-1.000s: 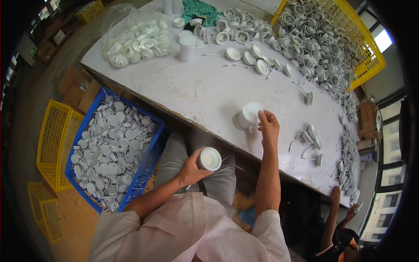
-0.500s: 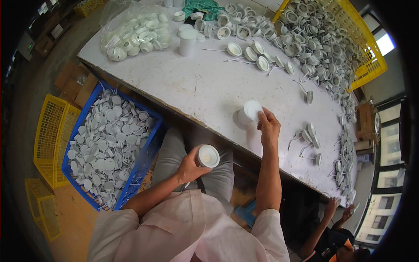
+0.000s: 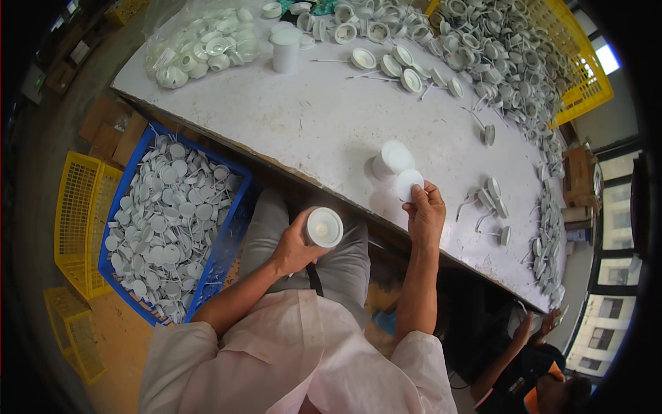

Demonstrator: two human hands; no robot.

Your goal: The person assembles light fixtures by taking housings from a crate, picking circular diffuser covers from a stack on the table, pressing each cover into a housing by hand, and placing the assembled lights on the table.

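Note:
My left hand (image 3: 291, 250), above my lap, is closed round a white round cup-shaped housing (image 3: 324, 228) whose open side faces up. Inside its rim a yellowish patch shows. Between the thumb and fingers of my right hand (image 3: 425, 212) is a thin white disc (image 3: 408, 183), held over the table's near edge. Just beyond that disc stands a stack of white discs (image 3: 393, 156) on the table. The disc overlaps the stack in the view; whether they touch I cannot tell.
Housings with wires (image 3: 410, 81) lie on the white table (image 3: 241, 124), heaped toward a yellow crate (image 3: 586, 90). A clear bag of white parts (image 3: 207, 52) and another disc stack (image 3: 285, 52) stand far left. A blue crate (image 3: 234, 221) holds wired round parts. Another person's hands (image 3: 527, 331) work at lower right.
My right hand has drawn a disc away from the top of the stack, toward me. My left hand still holds the housing, shifted slightly. The view has moved a little.

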